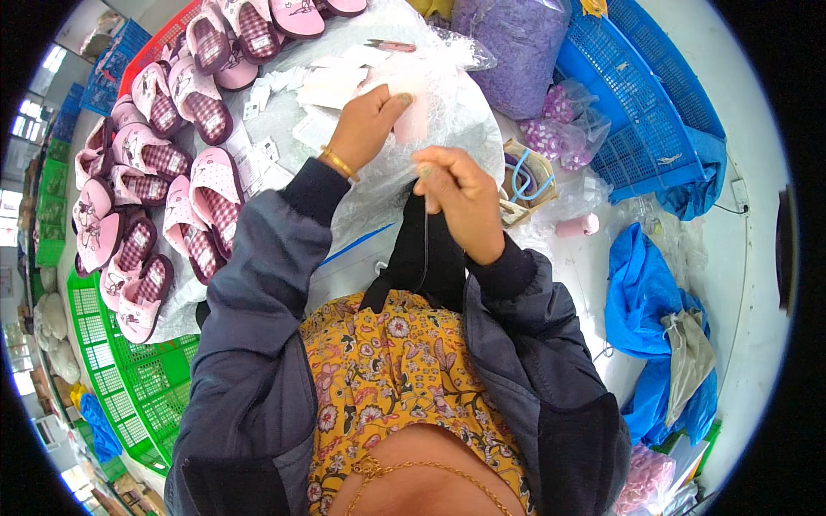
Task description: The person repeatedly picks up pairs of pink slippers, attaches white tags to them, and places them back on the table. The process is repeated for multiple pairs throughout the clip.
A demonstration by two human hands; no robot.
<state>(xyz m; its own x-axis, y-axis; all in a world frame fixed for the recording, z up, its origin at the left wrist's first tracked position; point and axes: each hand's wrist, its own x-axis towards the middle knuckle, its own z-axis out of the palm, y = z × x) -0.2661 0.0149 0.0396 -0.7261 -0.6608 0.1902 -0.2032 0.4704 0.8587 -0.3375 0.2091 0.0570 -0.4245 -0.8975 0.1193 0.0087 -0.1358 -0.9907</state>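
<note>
My left hand (366,127) is closed over the table, its thumb pressed against a flat pale pink piece (411,120), whose material I cannot make out. To its right, my right hand (463,196) is closed in a pinch on a thin dark thread (426,245), which hangs down toward my lap. Any needle between its fingertips is too small to see. Beyond my left hand lie white and cream flat pieces (331,86) and a pair of small thread snips (390,45) with reddish handles.
Many pink slippers (215,193) with checked insoles cover the table's left side. A green crate (129,396) stands below them. At the right are a bag of purple material (512,56), blue crates (632,95), a small box (527,185) and a pink thread spool (576,225).
</note>
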